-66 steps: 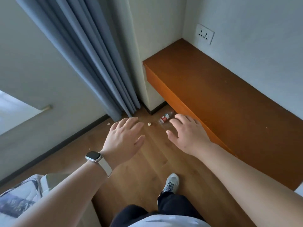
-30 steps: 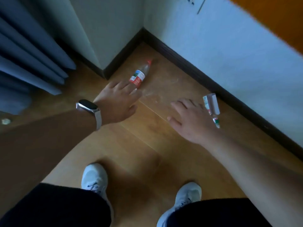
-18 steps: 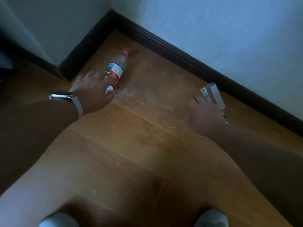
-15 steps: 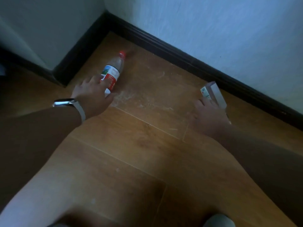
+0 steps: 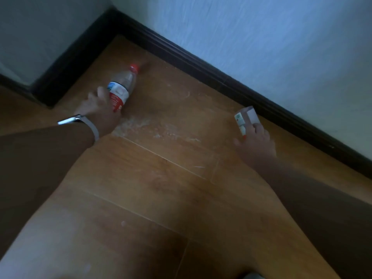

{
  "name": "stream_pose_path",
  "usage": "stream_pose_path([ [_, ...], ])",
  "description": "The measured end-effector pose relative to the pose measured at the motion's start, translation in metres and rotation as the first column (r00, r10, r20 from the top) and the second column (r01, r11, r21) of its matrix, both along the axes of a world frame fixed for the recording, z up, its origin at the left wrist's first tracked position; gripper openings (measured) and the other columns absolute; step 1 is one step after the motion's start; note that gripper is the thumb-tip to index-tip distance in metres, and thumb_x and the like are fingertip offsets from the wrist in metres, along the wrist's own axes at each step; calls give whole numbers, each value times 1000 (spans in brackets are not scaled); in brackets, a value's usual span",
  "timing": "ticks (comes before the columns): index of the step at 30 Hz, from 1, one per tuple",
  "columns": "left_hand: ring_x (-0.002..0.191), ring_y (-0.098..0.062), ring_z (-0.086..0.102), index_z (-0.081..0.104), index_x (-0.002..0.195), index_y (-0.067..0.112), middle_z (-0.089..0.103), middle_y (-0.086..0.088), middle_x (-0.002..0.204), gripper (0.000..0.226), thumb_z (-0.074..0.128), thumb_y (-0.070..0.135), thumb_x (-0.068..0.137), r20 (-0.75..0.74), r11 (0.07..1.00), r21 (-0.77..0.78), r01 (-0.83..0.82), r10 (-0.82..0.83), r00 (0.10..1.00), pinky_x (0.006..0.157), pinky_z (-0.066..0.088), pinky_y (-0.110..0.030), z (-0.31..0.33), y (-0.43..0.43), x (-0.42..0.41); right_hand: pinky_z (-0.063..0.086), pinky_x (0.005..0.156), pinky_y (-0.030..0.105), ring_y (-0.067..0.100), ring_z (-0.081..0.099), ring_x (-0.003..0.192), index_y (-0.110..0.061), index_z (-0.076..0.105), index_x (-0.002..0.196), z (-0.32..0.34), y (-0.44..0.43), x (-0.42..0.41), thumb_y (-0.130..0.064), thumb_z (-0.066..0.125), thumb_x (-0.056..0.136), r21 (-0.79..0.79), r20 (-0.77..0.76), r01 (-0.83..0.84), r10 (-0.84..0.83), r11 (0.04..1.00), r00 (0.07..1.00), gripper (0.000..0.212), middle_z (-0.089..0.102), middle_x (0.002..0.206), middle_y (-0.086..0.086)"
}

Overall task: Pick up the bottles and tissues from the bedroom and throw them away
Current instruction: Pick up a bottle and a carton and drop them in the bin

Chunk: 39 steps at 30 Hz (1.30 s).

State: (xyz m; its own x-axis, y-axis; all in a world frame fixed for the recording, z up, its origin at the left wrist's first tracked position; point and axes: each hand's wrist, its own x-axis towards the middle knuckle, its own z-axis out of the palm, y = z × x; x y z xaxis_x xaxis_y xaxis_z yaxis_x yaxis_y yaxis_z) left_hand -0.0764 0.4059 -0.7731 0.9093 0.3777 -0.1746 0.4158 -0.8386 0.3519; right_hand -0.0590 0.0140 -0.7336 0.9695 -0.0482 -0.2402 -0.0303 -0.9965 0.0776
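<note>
A clear plastic bottle (image 5: 122, 85) with a red cap and a red-and-white label lies on the wooden floor near the wall corner. My left hand (image 5: 96, 111), with a watch on the wrist, is wrapped around its lower end. To the right, close to the skirting board, is a second item (image 5: 244, 118), white with green and red print. My right hand (image 5: 256, 141) has its fingers closed over the near end of it. The picture is dim and blurred, so I cannot make out what this second item is.
A dark skirting board (image 5: 201, 63) runs along the pale wall (image 5: 261, 47) and turns at the corner at upper left. Whitish dust (image 5: 136, 125) is smeared on the floor between my hands. My forearms fill the lower corners.
Over the last half second my left hand slid further onto the bottle and closed around it. My right hand moved up onto the white item and closed on it.
</note>
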Motion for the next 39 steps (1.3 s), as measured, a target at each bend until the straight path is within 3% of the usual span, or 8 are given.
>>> stream_pose_path([
  [4, 97, -49, 56, 37, 120, 6, 51, -30, 113, 73, 80, 38, 70, -60, 999, -10, 31, -31, 998, 80, 45, -50, -1, -19, 5, 43, 92, 48, 29, 43, 118, -21, 33, 136, -10, -25, 11, -45, 57, 85, -7, 65, 82, -81, 997, 995, 62, 40, 133, 9],
  [10, 103, -48, 56, 34, 130, 12, 52, -29, 117, 82, 82, 30, 65, -133, 985, -102, 136, -149, 980, 87, 49, -53, -13, -49, 4, 42, 95, 52, 34, 41, 123, -26, 20, 142, -29, -52, 12, -44, 63, 84, 105, -64, 232, -226, 967, 972, 75, 34, 137, 12],
  [14, 107, -47, 54, 30, 137, 15, 49, -26, 122, 87, 81, 25, 67, -179, 970, -176, 165, -196, 964, 90, 47, -52, -13, -68, -2, 45, 89, 50, 36, 48, 116, -13, 25, 139, -35, -54, 16, -42, 66, 83, 180, -47, 272, -268, 945, 962, 75, 41, 129, 15],
  [17, 110, -43, 53, 27, 141, 19, 49, -21, 125, 92, 80, 29, 68, -221, 970, -130, 203, -228, 948, 88, 45, -47, -8, -83, -10, 45, 86, 47, 36, 51, 112, -8, 31, 134, -38, -53, 19, -47, 64, 83, 191, -65, 309, -302, 932, 951, 72, 44, 126, 15],
  [22, 102, -36, 56, 29, 142, 18, 49, -16, 122, 89, 79, 25, 68, -167, 944, -236, 232, -275, 947, 77, 46, -37, 2, -102, -20, 48, 88, 48, 34, 50, 112, -6, 32, 133, -39, -50, 26, -44, 63, 84, 259, -94, 395, -384, 882, 919, 69, 44, 126, 15],
  [31, 90, -24, 60, 37, 134, 26, 56, -6, 113, 73, 72, 25, 70, -37, 882, -433, 184, -221, 975, 77, 55, -43, 40, -82, -49, 55, 80, 47, 25, 58, 95, -14, 38, 122, -3, -4, 4, -44, 70, 71, 424, -90, 269, -255, 865, 963, 68, 48, 114, 6],
  [35, 95, -23, 61, 34, 135, 27, 54, -5, 115, 75, 74, 27, 72, -51, 848, -522, 89, -136, 989, 83, 53, -41, 83, -75, -88, 55, 77, 46, 23, 59, 93, -17, 41, 122, 43, 26, -30, -53, 72, 68, 443, -170, 236, -177, 865, 969, 73, 50, 112, 4],
  [39, 97, -21, 56, 29, 141, 31, 50, -1, 115, 81, 75, 32, 75, -127, 866, -501, 0, -74, 989, 81, 46, -33, 148, -63, -135, 55, 70, 40, 21, 60, 87, -21, 46, 116, 102, 59, -63, -54, 74, 65, 508, -221, 226, -128, 831, 967, 67, 55, 106, 2],
])
